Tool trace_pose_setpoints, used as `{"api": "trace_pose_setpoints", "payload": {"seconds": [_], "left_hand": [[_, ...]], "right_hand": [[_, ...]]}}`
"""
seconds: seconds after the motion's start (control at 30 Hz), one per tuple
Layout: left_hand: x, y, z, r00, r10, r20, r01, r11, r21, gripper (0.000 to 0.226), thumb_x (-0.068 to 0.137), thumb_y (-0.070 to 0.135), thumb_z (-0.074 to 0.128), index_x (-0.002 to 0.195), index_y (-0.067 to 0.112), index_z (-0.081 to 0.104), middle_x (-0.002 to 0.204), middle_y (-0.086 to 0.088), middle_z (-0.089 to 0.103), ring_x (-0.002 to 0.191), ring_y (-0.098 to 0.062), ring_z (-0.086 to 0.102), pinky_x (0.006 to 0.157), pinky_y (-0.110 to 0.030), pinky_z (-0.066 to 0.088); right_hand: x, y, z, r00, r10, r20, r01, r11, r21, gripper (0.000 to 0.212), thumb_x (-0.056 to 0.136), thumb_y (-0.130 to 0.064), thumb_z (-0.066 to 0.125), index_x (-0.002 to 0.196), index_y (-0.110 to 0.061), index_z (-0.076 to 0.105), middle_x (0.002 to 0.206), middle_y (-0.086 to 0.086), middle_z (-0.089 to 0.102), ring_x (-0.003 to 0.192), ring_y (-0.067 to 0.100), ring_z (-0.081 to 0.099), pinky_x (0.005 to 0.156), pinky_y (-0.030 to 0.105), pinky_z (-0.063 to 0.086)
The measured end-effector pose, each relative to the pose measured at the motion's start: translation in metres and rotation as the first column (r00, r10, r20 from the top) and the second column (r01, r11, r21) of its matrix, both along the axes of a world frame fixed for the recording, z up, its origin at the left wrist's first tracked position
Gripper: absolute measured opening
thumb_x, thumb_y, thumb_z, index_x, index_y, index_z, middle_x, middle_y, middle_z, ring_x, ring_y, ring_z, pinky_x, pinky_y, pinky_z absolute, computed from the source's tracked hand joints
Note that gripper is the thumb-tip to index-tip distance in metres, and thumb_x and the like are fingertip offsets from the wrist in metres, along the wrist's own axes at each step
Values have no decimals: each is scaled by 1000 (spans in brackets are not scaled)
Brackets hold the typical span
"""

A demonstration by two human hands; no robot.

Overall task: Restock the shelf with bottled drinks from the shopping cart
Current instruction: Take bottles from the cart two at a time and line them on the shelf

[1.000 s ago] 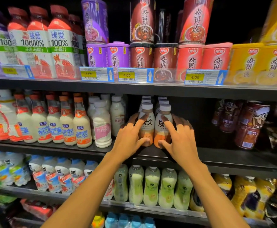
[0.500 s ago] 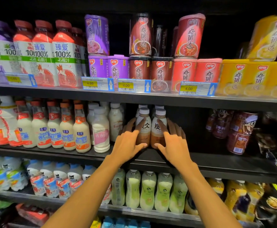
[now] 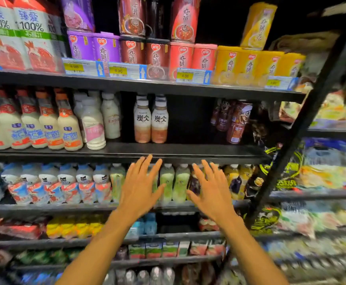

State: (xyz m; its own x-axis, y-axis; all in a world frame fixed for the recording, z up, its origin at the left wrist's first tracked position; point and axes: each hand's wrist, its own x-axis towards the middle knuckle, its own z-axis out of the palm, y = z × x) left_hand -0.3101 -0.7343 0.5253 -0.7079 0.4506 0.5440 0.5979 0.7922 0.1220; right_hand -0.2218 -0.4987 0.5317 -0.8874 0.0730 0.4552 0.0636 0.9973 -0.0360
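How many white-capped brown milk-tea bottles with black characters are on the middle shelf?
2 clearly in front: the left brown milk-tea bottle and the right brown milk-tea bottle, touching side by side. White caps behind suggest at least two more, mostly hidden.

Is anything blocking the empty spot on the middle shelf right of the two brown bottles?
Nothing visible does. The shelf is bare between the brown bottles and the cans. Both hands, left and right, are open below it.

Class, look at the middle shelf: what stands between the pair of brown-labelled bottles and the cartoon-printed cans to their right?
Nothing. In the head view, the dark shelf board between the brown-labelled bottles and the cartoon-printed cans is bare.
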Motion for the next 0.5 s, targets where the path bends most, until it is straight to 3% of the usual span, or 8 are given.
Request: {"api": "trace_pose_setpoints", "payload": {"seconds": [0.13, 0.27, 0.4, 0.5], "left_hand": [[70, 28, -34, 993, -38, 113, 44, 998, -48, 77, 94, 67, 35, 159, 26, 29, 165, -11, 29, 151, -36, 28, 122, -52, 25], [132, 61, -60, 962, -78, 263, 112, 987, -118, 83, 92, 76, 17, 162, 31, 15, 169, -9, 18, 155, -34, 16, 126, -53, 17], [187, 101, -84, 928, -152, 340, 211, 967, -146, 80, 93, 71, 28, 161, 31, 20, 169, -9, 19, 155, -34, 18, 124, -57, 22], [232, 141, -96, 904, -212, 371, 276, 952, -129, 81, 92, 73, 23, 160, 29, 24, 167, -9, 26, 154, -33, 23, 123, -55, 24]], "right_hand": [[86, 30, -30, 990, -86, 110, 90, 996, -26, 82, 93, -72, 41, 162, -31, 20, 170, 6, 19, 157, 33, 16, 125, 55, 24], [167, 66, -57, 961, -176, 214, 192, 980, -57, 84, 95, -75, 31, 164, -30, 16, 172, 7, 15, 159, 33, 10, 126, 56, 19], [251, 108, -84, 932, -248, 264, 277, 958, -78, 82, 97, -75, 32, 164, -32, 11, 173, 6, 10, 159, 32, 10, 126, 55, 18], [318, 145, -100, 886, -335, 321, 386, 916, -111, 83, 98, -71, 40, 163, -37, 2, 173, 2, 0, 160, 28, -2, 129, 50, 4]]}}
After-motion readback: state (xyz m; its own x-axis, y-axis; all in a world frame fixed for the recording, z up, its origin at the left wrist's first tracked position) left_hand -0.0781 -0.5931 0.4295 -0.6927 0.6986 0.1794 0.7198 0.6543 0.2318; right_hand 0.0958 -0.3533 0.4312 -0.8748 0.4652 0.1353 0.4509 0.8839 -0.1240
